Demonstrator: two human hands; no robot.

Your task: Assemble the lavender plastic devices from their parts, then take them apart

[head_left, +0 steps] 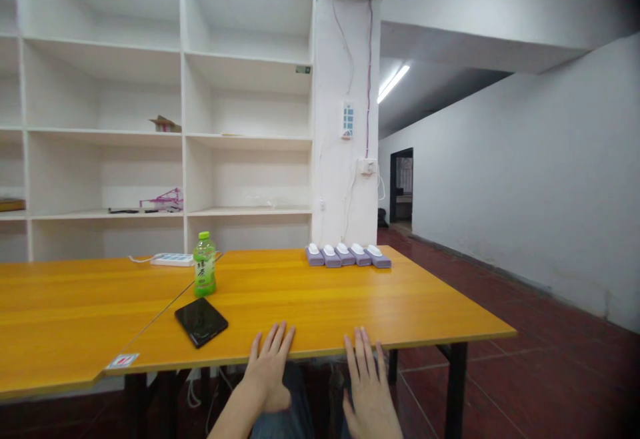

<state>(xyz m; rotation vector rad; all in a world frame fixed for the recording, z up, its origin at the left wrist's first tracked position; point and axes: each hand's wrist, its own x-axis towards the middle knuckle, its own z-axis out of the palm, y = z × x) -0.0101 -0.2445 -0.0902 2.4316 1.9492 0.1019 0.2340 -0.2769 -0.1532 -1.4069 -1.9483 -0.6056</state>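
Before me is a yellow-orange table (300, 302) with a seam (159, 315) crossing its left part. By the seam stands a green bottle (205, 267); nearer me lies a black tablet (201, 322). Toward the far edge are a white power strip (173, 260), left of the bottle, and, farther right, a row of five purple boxes (347, 261) topped with white objects (343, 248).

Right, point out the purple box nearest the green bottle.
The leftmost purple box; the other four boxes stand farther right, each farther from the green bottle.
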